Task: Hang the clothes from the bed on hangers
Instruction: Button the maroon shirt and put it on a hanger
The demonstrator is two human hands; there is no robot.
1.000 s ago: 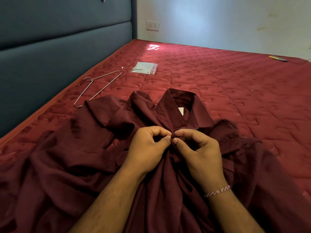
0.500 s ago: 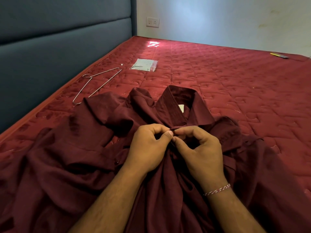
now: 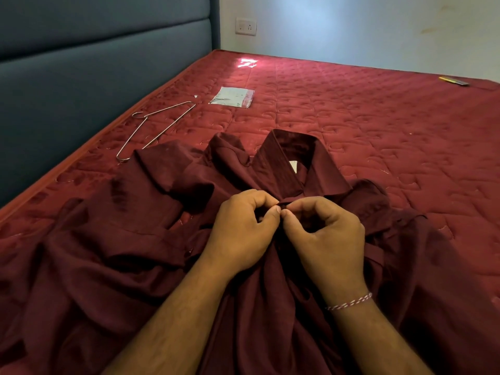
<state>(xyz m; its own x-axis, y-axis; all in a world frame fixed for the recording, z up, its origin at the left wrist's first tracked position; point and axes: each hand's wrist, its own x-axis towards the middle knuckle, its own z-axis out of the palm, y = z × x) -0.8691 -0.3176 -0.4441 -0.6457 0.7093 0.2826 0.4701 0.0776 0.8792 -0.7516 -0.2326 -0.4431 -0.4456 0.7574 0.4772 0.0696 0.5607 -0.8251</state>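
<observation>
A dark maroon shirt [image 3: 151, 212] lies crumpled on the red quilted bed [image 3: 378, 136], its collar [image 3: 281, 163] standing up toward the far side. Just below the collar, my left hand [image 3: 243, 228] and my right hand [image 3: 327, 234] meet thumb to thumb and pinch the shirt's front placket between fingertips. What sits between the fingertips is too small to make out. A thin metal wire hanger [image 3: 159, 125] lies flat on the bed to the far left, apart from the shirt and from both hands.
A small clear plastic packet [image 3: 234, 96] lies beyond the hanger. A blue padded headboard [image 3: 81, 66] runs along the left side. A thin yellowish object [image 3: 454, 80] lies at the bed's far right edge. The wall with a socket [image 3: 245, 26] closes the far side.
My hands stay pinched at the shirt front below the collar; the fingertips have shifted slightly. The view has tilted a little.
</observation>
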